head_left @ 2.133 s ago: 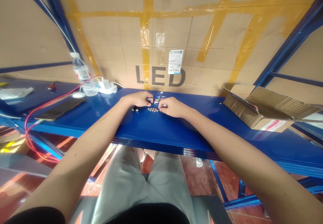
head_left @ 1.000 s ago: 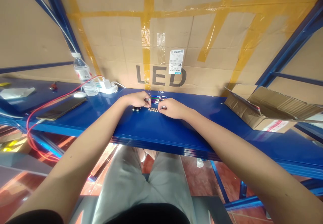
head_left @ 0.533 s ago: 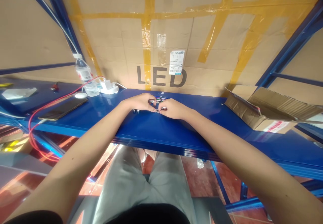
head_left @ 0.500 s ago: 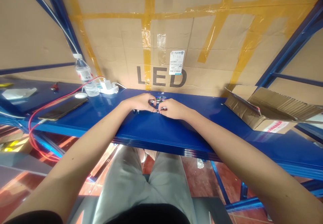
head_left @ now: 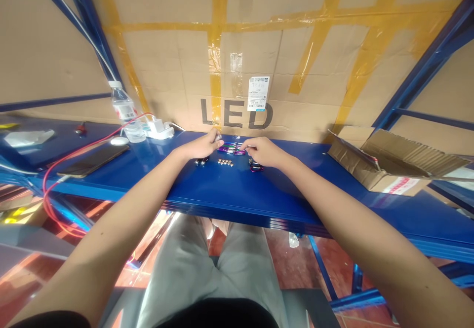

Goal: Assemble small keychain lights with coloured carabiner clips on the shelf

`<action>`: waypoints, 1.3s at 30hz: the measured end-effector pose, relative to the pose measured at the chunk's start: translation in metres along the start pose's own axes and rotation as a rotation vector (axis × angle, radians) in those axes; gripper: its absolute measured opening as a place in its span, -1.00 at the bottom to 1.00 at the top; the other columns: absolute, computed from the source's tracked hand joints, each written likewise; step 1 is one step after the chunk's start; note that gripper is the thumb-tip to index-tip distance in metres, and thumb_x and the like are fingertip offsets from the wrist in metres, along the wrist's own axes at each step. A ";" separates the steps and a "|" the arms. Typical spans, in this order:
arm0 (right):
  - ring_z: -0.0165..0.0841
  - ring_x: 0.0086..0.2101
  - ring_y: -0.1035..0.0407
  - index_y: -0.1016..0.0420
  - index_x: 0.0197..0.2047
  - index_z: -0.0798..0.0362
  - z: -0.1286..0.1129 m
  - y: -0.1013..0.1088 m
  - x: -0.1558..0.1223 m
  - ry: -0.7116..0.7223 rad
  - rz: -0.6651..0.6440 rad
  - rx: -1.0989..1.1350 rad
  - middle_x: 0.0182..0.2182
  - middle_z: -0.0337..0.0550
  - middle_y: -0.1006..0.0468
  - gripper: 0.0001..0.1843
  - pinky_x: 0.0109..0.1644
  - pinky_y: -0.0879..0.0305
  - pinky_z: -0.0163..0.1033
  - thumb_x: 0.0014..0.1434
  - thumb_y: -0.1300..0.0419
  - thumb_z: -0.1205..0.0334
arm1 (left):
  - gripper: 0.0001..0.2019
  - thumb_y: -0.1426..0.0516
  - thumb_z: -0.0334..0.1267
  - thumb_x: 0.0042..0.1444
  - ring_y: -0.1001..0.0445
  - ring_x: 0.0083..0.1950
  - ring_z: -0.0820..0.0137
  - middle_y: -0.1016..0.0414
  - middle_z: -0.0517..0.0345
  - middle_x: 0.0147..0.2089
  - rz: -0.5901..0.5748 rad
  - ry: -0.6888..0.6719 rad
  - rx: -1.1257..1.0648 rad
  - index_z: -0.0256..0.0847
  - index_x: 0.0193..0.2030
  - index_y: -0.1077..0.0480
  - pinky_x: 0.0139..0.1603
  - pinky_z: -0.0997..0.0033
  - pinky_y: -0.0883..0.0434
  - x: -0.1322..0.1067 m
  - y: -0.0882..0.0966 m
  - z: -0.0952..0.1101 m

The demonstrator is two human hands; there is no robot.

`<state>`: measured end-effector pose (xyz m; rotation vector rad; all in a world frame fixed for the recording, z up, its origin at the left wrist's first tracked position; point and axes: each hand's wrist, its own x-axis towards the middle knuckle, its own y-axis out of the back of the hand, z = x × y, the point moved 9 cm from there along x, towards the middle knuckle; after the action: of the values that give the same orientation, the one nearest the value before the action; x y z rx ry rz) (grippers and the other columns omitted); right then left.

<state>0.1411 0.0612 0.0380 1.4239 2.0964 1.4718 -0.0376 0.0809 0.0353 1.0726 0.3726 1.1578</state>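
Three black letters (head_left: 233,112), "LED", mark the carton (head_left: 159,71) behind colourful metallic pieces (head_left: 231,150).

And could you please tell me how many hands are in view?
2: the left hand left of the colourful parts, the right hand at their right end.
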 end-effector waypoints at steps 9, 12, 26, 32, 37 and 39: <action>-0.34 -0.44 -0.47 -0.40 -0.08 0.06 0.015 0.000 -0.001 -0.103 0.042 0.271 -0.35 -0.13 -0.69 -0.70 -0.43 -0.27 -0.32 0.14 -0.14 0.55 | -0.87 0.01 -0.20 0.33 -0.41 -0.14 0.29 -0.44 0.04 -0.14 0.117 -0.142 -0.092 -0.19 -0.09 -0.24 -0.08 0.27 -0.36 0.002 -0.007 0.022; -0.37 -0.45 -0.47 -0.34 -0.20 0.05 0.010 -0.002 -0.003 -0.113 0.043 0.320 -0.34 -0.11 -0.71 -0.78 -0.40 -0.31 -0.32 0.15 -0.14 0.55 | -0.81 0.02 -0.25 0.32 -0.41 -0.17 0.32 -0.43 0.07 -0.15 0.100 -0.189 -0.141 -0.20 0.01 -0.29 -0.09 0.29 -0.37 0.001 -0.014 0.031; -0.46 -0.54 -0.40 -0.36 -0.29 0.04 -0.005 -0.003 -0.003 -0.024 0.057 0.498 -0.42 -0.17 -0.65 -0.90 -0.45 -0.28 -0.34 0.23 -0.24 0.32 | -0.75 -0.22 -0.06 0.18 -0.14 -0.45 0.48 -0.22 0.31 -0.49 0.093 -0.218 -0.187 -0.22 -0.22 -0.47 -0.39 0.44 -0.12 -0.005 -0.023 0.056; -0.49 -0.58 -0.29 -0.35 -0.25 0.04 -0.001 -0.002 -0.002 -0.062 0.069 0.530 -0.53 -0.27 -0.55 -0.87 -0.51 -0.21 -0.37 0.24 -0.26 0.33 | -0.81 -0.14 -0.16 0.22 -0.13 -0.48 0.49 -0.25 0.30 -0.50 0.133 -0.221 -0.193 -0.23 -0.24 -0.49 -0.41 0.44 -0.13 -0.006 -0.019 0.057; -0.48 -0.58 -0.28 -0.39 -0.22 0.04 0.000 0.001 -0.002 -0.061 0.072 0.603 -0.57 -0.34 -0.47 -0.85 -0.51 -0.21 -0.36 0.21 -0.31 0.35 | -0.84 -0.11 -0.22 0.20 -0.18 -0.46 0.48 -0.31 0.27 -0.47 0.187 -0.230 -0.123 -0.21 -0.26 -0.49 -0.38 0.43 -0.17 -0.007 -0.012 0.056; -0.48 -0.60 -0.28 -0.42 -0.24 0.05 0.000 0.004 -0.002 -0.052 0.090 0.627 -0.59 -0.33 -0.46 -0.85 -0.50 -0.22 -0.34 0.20 -0.34 0.31 | -0.83 -0.11 -0.20 0.20 -0.18 -0.47 0.47 -0.31 0.27 -0.48 0.199 -0.217 -0.106 -0.20 -0.25 -0.49 -0.38 0.42 -0.17 -0.007 -0.011 0.054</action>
<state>0.1442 0.0599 0.0405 1.7424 2.6195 0.8045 0.0052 0.0484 0.0508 1.1471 0.0342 1.2079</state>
